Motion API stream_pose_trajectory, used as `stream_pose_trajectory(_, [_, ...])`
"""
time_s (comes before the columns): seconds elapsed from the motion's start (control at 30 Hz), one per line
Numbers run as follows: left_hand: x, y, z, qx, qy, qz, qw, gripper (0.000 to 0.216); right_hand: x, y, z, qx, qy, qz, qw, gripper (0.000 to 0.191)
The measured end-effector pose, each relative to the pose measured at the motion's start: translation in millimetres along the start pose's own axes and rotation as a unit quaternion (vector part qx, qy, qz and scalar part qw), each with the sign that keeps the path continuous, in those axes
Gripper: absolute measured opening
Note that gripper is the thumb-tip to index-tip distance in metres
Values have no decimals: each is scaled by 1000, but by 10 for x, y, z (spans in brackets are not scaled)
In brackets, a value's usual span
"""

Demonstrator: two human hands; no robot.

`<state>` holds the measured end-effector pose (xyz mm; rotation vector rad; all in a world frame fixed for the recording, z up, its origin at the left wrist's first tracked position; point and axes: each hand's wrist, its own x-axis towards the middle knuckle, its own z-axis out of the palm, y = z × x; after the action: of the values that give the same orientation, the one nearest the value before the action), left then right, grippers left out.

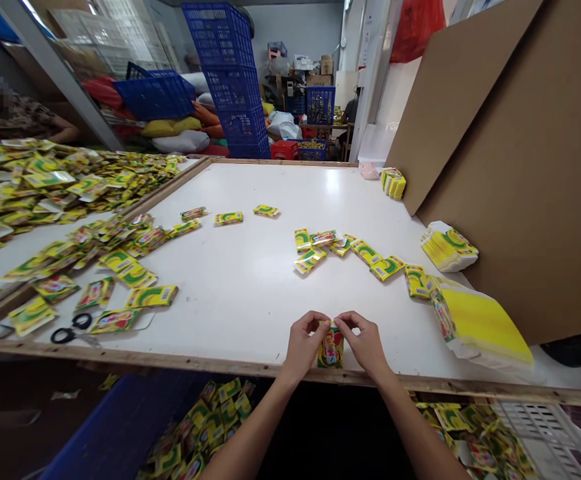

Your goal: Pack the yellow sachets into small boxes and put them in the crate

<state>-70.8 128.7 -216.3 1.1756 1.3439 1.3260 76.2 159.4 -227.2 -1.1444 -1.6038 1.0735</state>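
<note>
Close to the table's front edge, a small yellow-and-green printed box stands between my hands. My left hand pinches its upper left corner with thumb and forefinger. At the upper right corner, my right hand grips the same box in a like pinch. The fingertips of both hands meet the box's top end, where a bit of white shows. Beyond my hands, several similar small boxes lie in a loose curved row that runs to the right.
Flat yellow cartons are stacked at right, before leaning cardboard. Black-handled scissors lie front left among loose boxes. A large heap of boxes covers the left table, where a person sits. Filled crates stand below the edge.
</note>
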Motion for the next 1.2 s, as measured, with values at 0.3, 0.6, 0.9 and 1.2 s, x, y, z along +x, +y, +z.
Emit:
stream_pose_trajectory(0.3, [-64,-39,-59,-7,-38,-2,999,16,-114,53,-10,23,-15,-42,999,21])
stream_pose_trajectory(0.6, [-532,267,-1168,154,204,-12,967,32,676,138,348,-221,-40,-143,964,18])
stream_pose_trajectory(0.9, [-724,341,-1583,298,257,76,916,29,1210,-19,813,-355,-81,-179,914,33])
stream_pose_trajectory(1.2, [-90,-63,-572,104,51,86,990,43,453,-114,195,-21,-95,-116,988,19])
